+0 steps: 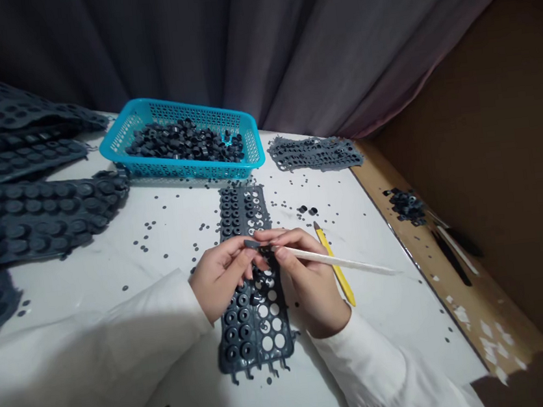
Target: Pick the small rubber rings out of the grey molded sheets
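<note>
On the white table [112, 267], one blue basket [184, 171] of dark rings [186, 144] sits at upper centre, one smaller sheet [315, 153] at upper right, one dark rubber sheet [256, 336] at lower centre, and a stack of sheets [32, 211] too overlapped to count at left. The left hand [221, 278] is closed narrowly on one small dark piece [251, 244] above the rubber sheet, while the right hand [310, 284] grips one white stick [341, 262] beside one yellow stick [342, 280]. The piece could be lost among the many loose dots [146, 225] if the pinch is loosened.
</note>
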`<state>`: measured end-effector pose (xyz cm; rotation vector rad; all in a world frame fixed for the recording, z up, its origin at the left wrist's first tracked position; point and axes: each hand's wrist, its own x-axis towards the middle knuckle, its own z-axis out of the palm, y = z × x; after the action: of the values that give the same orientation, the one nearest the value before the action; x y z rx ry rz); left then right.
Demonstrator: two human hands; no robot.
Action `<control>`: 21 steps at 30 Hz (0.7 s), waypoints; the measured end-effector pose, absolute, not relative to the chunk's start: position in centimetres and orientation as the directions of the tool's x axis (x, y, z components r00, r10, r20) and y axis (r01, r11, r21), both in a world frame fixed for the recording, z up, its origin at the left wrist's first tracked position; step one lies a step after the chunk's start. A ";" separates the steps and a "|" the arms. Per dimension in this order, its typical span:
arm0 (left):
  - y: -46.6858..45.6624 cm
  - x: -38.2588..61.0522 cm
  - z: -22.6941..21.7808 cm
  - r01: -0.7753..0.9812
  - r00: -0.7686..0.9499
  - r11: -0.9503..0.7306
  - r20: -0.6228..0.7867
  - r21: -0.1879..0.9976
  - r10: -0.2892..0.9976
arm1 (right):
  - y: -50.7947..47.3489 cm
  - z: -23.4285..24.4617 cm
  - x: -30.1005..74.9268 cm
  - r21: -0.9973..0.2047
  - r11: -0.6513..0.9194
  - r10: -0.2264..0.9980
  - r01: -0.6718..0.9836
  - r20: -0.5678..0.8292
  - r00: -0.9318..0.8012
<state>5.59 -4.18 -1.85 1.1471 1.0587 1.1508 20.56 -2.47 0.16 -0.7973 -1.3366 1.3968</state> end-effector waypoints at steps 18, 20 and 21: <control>-3.4 5.5 -1.3 -0.228 0.182 0.156 -0.116 0.961 0.977 | -2.3 0.2 20.6 -0.972 0.085 0.950 -0.221 0.146 -0.276; -3.4 5.5 -1.4 -0.227 0.183 0.155 -0.115 0.961 0.976 | -2.3 0.1 20.5 -0.972 0.074 0.949 -0.221 0.137 -0.283; -3.4 5.5 -1.4 -0.228 0.183 0.155 -0.114 0.961 0.976 | -2.3 0.1 20.5 -0.972 0.082 0.949 -0.219 0.144 -0.282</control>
<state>5.51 -3.45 -1.37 1.0094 0.9723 1.0936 20.54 -2.25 0.13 -0.8134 -1.3157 1.4249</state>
